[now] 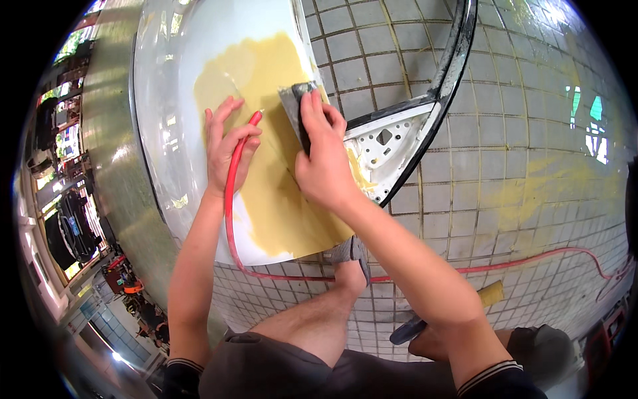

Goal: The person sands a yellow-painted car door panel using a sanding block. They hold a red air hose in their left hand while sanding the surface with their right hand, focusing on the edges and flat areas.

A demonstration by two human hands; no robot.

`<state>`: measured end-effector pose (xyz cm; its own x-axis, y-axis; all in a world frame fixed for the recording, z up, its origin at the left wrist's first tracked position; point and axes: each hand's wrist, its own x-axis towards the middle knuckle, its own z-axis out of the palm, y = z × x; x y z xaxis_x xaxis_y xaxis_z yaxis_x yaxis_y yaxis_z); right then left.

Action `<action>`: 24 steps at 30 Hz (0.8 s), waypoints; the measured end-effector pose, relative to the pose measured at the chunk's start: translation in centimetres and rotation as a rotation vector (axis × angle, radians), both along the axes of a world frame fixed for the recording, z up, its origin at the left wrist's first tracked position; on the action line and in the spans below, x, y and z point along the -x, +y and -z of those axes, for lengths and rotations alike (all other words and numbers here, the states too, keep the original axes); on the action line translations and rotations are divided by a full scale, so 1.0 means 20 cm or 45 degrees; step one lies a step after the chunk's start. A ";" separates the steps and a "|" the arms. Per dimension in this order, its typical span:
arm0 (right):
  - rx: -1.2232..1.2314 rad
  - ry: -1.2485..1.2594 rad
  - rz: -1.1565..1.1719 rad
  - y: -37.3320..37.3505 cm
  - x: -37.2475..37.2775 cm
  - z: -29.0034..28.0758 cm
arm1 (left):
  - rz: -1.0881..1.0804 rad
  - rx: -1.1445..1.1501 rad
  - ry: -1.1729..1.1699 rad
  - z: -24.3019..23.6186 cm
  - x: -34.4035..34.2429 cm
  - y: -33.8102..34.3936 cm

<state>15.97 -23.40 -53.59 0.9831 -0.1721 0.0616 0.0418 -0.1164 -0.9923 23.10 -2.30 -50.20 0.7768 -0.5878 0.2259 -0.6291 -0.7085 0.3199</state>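
A white car door panel (193, 40) lies in front of me, with a broad patch of yellow body filler (272, 219) on it. My left hand (220, 159) is over the filler's left side, its fingers bent around the end of a thin red hose (230, 193). The hose's tip points away from me. At the panel's right edge, my right hand (325, 156) grips a dark sanding block (304, 126) held on edge; its grey face is turned left toward the filler. My right fingers and palm hide part of the block.
The door's black window frame (458, 40) curves off to the right, beside a white triangular bracket with holes (382, 143). Across the tiled floor (465, 219), smeared yellow, runs the red hose. A yellowish block (492, 293) lies near my right elbow. My feet are close to the panel.
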 end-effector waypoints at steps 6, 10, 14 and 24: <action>0.083 0.232 -0.098 0.01 0.24 -0.01 | -0.134 0.196 0.207 0.00 -0.03 0.00; 0.076 0.159 -0.097 -0.01 -0.35 -0.01 | -0.114 0.187 0.222 -0.01 -0.03 -0.04; 0.054 0.231 -0.157 0.02 -0.19 0.01 | -0.153 0.167 0.213 -0.02 -0.03 0.01; -0.128 0.399 -0.253 -0.02 -0.42 -0.11 | -0.173 0.143 0.231 -0.04 -0.01 0.00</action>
